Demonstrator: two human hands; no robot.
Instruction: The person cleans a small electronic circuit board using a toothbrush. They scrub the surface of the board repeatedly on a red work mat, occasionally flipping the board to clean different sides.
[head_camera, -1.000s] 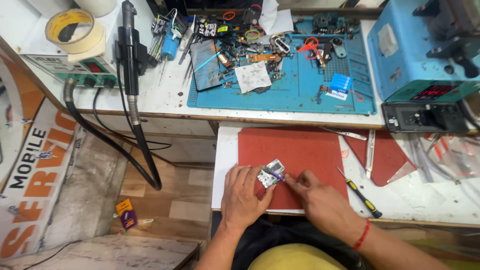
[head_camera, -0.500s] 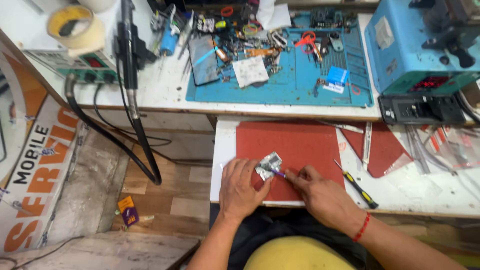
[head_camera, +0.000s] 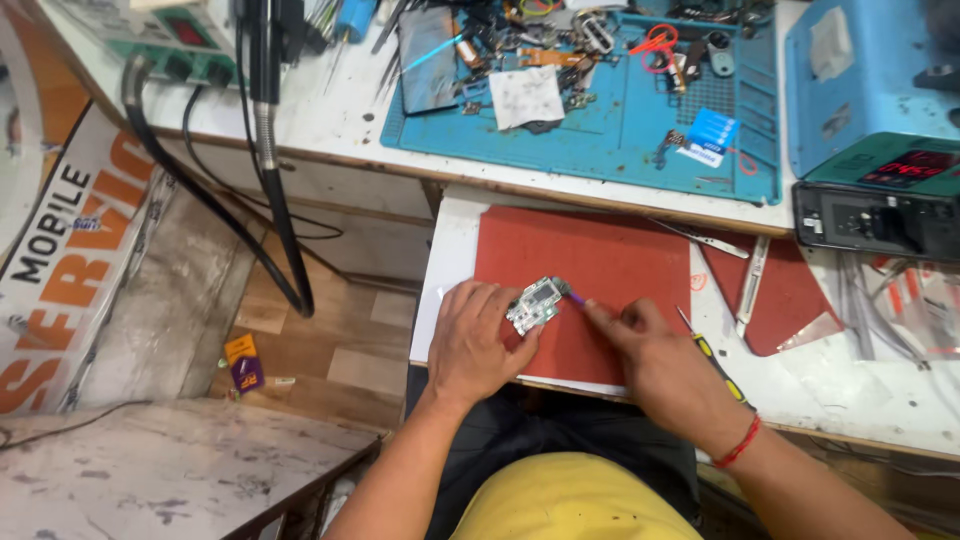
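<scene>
Circuit board: a small pale board (head_camera: 537, 303) lies on the red mat (head_camera: 600, 255), near the mat's front-left part, at the counter's (head_camera: 870, 400) near edge, straight in front of you.
Left hand: your left hand (head_camera: 478, 340) lies over the board's left side; its grip is closed on the board, fingertips pinning it to the mat.
Right hand: your right hand (head_camera: 645, 350) has its grip pinched shut on a thin purple-tipped tool (head_camera: 576, 297), whose tip is at the board's right edge (whether it touches cannot be told).
Step in hand: by the look of it, fine probing or prying at the board's right edge while you steady it.
Next move calls for: as a judgement, light pressure at the tip and a firm left hold, since the board looks light and could skid on the mat.
Near the right hand: a yellow-handled screwdriver (head_camera: 720, 360) just beside your wrist; metal tweezers (head_camera: 750, 285) farther right.
Farther back: a blue work mat (head_camera: 620, 120) littered with small parts; red-handled scissors (head_camera: 655, 42) on it.
Right side: a blue bench unit (head_camera: 860, 90) with a red display.
Left side: black hoses (head_camera: 265, 200) hanging to the floor.
</scene>
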